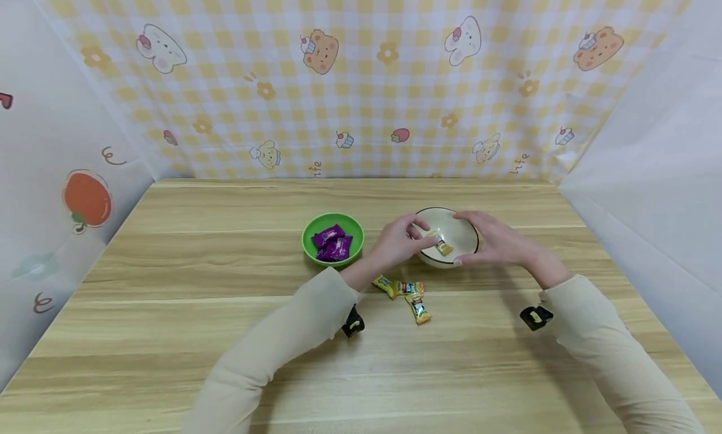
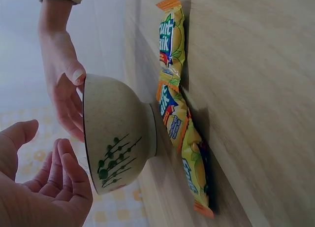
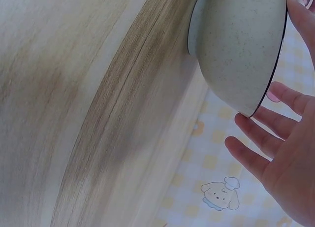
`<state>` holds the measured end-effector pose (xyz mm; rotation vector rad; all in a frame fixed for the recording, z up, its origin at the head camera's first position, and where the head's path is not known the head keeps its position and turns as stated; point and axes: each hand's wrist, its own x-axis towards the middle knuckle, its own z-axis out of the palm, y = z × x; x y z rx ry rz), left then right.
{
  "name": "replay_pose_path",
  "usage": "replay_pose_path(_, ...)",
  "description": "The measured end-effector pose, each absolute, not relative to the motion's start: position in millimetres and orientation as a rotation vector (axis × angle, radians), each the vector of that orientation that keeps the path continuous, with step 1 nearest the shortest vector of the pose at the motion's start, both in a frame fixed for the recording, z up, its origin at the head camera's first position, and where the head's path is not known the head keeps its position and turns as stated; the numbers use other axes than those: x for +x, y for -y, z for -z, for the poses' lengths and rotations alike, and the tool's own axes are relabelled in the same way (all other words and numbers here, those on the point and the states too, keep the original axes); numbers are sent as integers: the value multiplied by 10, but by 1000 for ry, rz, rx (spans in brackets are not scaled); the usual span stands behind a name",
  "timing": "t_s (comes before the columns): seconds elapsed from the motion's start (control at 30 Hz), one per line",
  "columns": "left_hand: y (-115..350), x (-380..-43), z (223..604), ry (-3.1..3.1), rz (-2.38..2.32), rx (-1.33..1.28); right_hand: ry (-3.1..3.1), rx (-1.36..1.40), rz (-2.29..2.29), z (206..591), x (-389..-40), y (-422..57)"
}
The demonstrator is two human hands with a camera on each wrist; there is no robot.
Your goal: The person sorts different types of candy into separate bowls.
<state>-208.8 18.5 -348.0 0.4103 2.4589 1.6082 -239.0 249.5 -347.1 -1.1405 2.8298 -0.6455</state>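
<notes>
A cream bowl (image 1: pixel 459 233) with a dark rim stands on the table; green sprigs decorate its side in the left wrist view. Inside it is a yellow candy wrapper packet (image 1: pixel 443 246). My left hand (image 1: pixel 397 239) hovers at the bowl's left rim, thumb and loosely bent fingers apart, with nothing between them in the left wrist view. Around the right side of the rim, my right hand (image 1: pixel 499 241) holds the bowl, thumb at the front and fingers towards the back. Several yellow fruit candies (image 1: pixel 418 310) in orange-ended wrappers lie in front of the bowl, below my left hand.
Left of my left hand stands a green bowl (image 1: pixel 309 249) containing purple-wrapped candies (image 1: pixel 334 248). Both bowls are on a wood-grain table (image 1: pixel 186 283). A yellow checked curtain (image 1: pixel 361 70) hangs behind it, with white sheets at both sides.
</notes>
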Motion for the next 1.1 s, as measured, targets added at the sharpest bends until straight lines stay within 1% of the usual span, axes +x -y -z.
replay_pose_path(0.23,18,-1995,3492,-2437,-1662,409,-2822,-1153,655,3478,-2402,-2504)
replay_pose_path(0.43,218,-1899,3575,-2371,-1630,542,-2827,-1163,656,3478,-2405,-2507)
replay_pose_path(0.67,356,-1777,3767,-2389,-1365,664,-2821,-1149,660,3469,-2400,-2502)
replay_pose_path(1.1,427,-1763,3857,-2581,-1041,790,-2835,-1168,646,3472,-2398,-2498)
